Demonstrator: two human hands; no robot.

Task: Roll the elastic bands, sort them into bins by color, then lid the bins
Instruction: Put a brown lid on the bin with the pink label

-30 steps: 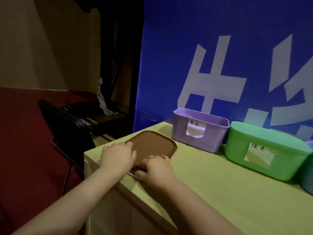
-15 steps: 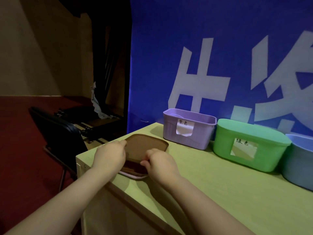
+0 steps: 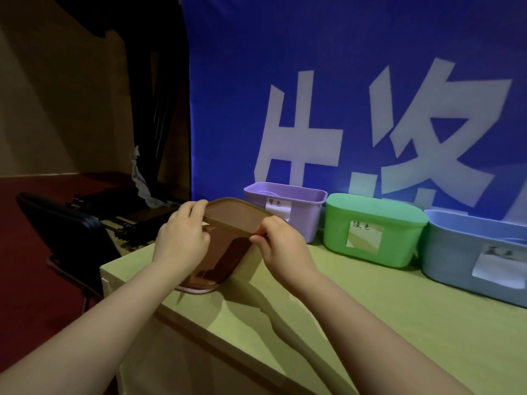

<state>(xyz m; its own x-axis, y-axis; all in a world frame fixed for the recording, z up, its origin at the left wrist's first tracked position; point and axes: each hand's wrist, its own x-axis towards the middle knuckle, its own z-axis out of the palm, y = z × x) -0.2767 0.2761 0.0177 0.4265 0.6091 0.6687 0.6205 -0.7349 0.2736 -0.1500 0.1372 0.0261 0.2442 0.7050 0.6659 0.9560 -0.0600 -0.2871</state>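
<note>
An event hall, by blue banner (image 3: 370, 38), red carpet (image 3: 25, 280).

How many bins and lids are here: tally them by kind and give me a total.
Bins: 3, purple bin, green bin, blue bin.
Lids: 3, green lid on its bin, brown lid held up by left hand and right hand, pink-rimmed lid flat on the table.
Total: 6.
</note>
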